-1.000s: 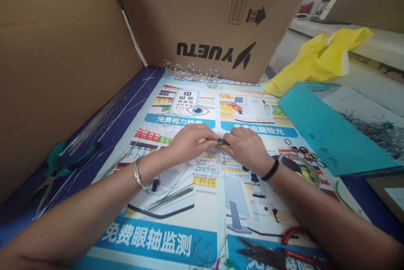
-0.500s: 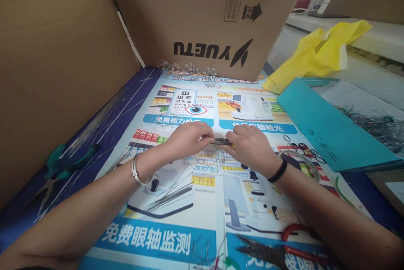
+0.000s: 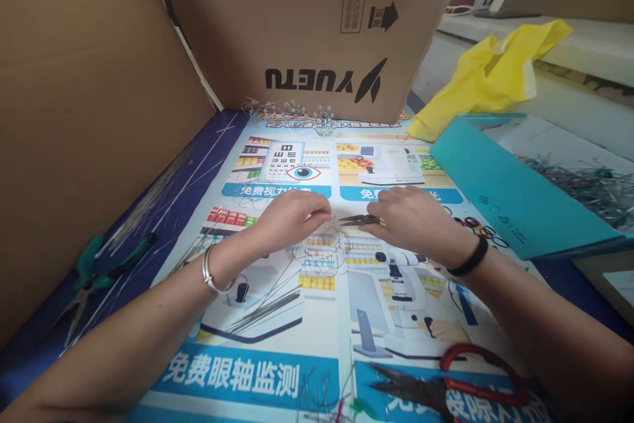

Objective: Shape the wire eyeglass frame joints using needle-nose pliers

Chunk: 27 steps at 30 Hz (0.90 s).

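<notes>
Left of my grip, green-handled pliers (image 3: 88, 283) are lying while my left hand (image 3: 303, 213) is closing finger and thumb together, apparently on the fine wire loops (image 3: 321, 255) spreading just below. Beside those fingertips, dark needle-nose pliers (image 3: 365, 219) are pointing leftward, and I'm wrapping my right hand (image 3: 413, 215) firmly around their handles; a teal box (image 3: 488, 189) is sitting farther right.

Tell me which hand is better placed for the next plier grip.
Probably the right hand: it holds the pliers, their tips pointing toward the left hand, which is closed in a pinch near the wire loops.
</notes>
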Each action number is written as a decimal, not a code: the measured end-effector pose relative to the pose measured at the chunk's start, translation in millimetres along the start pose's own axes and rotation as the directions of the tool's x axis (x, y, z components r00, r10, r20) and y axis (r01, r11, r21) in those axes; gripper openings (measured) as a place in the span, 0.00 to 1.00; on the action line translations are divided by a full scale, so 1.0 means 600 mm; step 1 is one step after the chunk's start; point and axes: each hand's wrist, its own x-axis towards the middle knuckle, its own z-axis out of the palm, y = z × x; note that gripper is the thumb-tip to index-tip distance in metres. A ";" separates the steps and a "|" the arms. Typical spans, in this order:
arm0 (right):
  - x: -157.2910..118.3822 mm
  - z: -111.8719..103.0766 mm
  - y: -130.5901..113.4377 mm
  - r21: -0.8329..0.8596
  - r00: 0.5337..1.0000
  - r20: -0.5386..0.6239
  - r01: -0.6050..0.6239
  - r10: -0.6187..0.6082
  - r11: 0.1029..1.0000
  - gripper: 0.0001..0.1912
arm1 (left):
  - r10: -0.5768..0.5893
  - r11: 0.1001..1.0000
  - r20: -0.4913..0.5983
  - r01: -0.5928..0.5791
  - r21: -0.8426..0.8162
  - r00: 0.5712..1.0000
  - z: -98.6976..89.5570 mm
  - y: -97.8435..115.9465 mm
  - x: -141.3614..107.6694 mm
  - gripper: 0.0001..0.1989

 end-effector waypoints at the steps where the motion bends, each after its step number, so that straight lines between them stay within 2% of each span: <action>1: 0.000 -0.003 -0.001 0.010 1.000 0.003 0.010 -0.010 1.000 0.19 | 0.001 1.000 -0.002 -0.001 -0.002 1.000 0.000 0.000 0.000 0.08; 8: -0.002 -0.012 -0.035 0.050 0.999 -0.043 0.007 -0.005 0.999 0.19 | -0.042 0.998 0.000 0.042 -0.045 0.999 0.002 0.004 0.000 0.07; 14: -0.003 -0.003 -0.060 0.014 0.996 -0.084 -0.036 0.037 0.999 0.13 | -0.071 0.995 0.028 0.073 -0.065 0.997 0.002 0.006 0.000 0.06; 21: -0.005 -0.004 -0.070 -0.005 0.992 -0.116 -0.060 0.059 0.998 0.12 | -0.097 0.993 0.038 0.100 -0.069 0.994 0.001 0.008 0.000 0.05; 27: -0.004 -0.005 -0.064 0.025 0.993 -0.078 -0.091 0.092 0.996 0.13 | -0.078 0.995 0.033 0.080 -0.059 0.996 0.000 0.005 -0.002 0.06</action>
